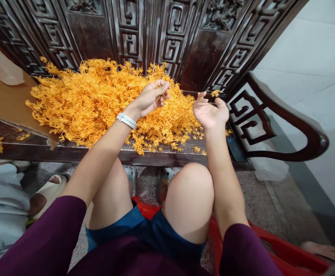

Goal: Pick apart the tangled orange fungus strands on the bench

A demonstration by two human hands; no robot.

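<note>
The left hand (152, 97) pinches a small orange sprig (162, 100) above the heap (98, 99), fingers curled shut to pick it apart. The right hand (210, 111) is cupped half open, thumb and fingertip holding a bit (215, 93) clear of the heap on the desk (98, 155).

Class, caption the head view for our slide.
Left hand and right hand pinch small orange plastic sprigs above heaped orange sprigs on dark carved wooden bench.
</note>
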